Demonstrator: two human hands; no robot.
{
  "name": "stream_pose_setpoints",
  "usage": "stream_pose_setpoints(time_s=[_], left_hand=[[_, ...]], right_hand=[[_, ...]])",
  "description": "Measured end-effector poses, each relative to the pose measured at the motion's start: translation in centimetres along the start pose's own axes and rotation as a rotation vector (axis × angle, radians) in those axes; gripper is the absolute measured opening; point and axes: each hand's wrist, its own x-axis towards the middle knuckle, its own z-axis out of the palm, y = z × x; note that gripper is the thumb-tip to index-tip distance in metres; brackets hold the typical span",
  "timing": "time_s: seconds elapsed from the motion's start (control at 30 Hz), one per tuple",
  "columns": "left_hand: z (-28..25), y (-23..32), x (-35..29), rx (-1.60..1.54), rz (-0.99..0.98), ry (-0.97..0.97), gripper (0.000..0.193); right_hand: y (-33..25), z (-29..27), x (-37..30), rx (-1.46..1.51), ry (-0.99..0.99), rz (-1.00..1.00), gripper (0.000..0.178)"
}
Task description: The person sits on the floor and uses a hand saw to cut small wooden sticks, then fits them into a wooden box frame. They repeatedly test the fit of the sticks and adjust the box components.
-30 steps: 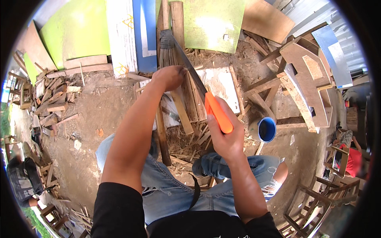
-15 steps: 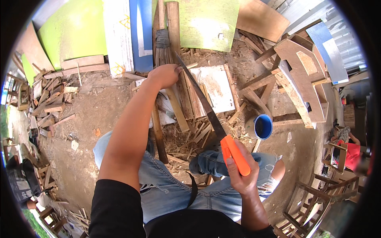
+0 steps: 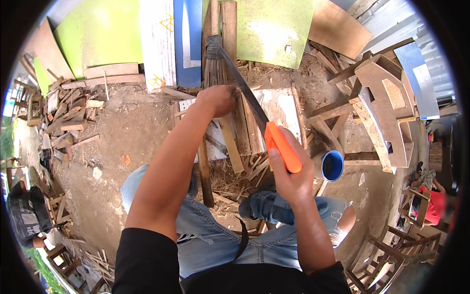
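Note:
My right hand point(image 3: 296, 171) grips the orange handle point(image 3: 284, 147) of a handsaw. The dark saw blade point(image 3: 247, 90) points away from me and slightly left, its tip near the grey binding of a broom point(image 3: 214, 59). My left hand point(image 3: 215, 101) is closed on a piece of wood just left of the blade, its fingertips partly hidden. Beneath my hands, brown wooden planks point(image 3: 241, 130) and a lighter wood strip point(image 3: 230, 144) lie over a white-topped board point(image 3: 281, 108). A dark wooden stick point(image 3: 204, 174) lies nearer my left knee.
A blue bucket point(image 3: 338, 166) stands by my right knee. Wooden frames point(image 3: 387, 103) are at the right, a scrap wood pile point(image 3: 68, 115) at the left. Green panels point(image 3: 100, 41) lean at the back. Shavings litter the ground. Another person in red point(image 3: 433, 208) is at the far right.
My right hand has pushed the saw forward, away from me, and its handle is now closer to my left hand. My left hand keeps its hold. The whole view has shifted slightly.

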Motion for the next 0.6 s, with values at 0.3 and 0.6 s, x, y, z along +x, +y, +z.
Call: stream_pose_setpoints(time_s=[0.3,0.6], left_hand=[[-0.3,0.9,-1.2,-0.063,-0.012,0.042,0.045],[-0.2,0.7,-0.8,-0.02,-0.003,0.013,0.039]], right_hand=[[-0.2,-4.5,-10.2,0.001,-0.022,0.096,0.049],[-0.5,-2.6,-5.1,0.008,0.002,0.063,0.045]])
